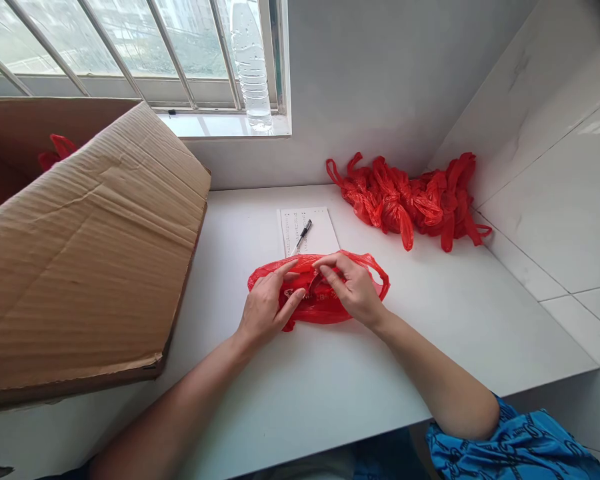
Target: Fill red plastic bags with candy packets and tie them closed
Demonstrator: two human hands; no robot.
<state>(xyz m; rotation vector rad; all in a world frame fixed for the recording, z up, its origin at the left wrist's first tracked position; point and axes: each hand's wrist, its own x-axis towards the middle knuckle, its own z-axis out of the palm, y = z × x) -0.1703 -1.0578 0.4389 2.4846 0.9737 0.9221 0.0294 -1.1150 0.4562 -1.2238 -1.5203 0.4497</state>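
A red plastic bag [325, 312] lies flattened on the white table in front of me, pale print showing near its middle. My left hand [266, 303] rests over the bag's left part, fingers stretched and thumb held apart. Over the right part, my right hand [351, 288] has its thumb and fingertips pinched together. A narrow, dark reddish thing [314, 283] shows at those fingertips; whether it is a fold of the bag or a separate object I cannot tell. One bag handle loop sticks out to the right of my right hand.
Behind the bag lies a printed sheet [320, 227] with a pen [304, 232] on it. Knotted red plastic bags [405, 200] are heaped at the back right. A large open cardboard box [95, 260] stands left, something red inside. A clear bottle [253, 73] stands on the windowsill.
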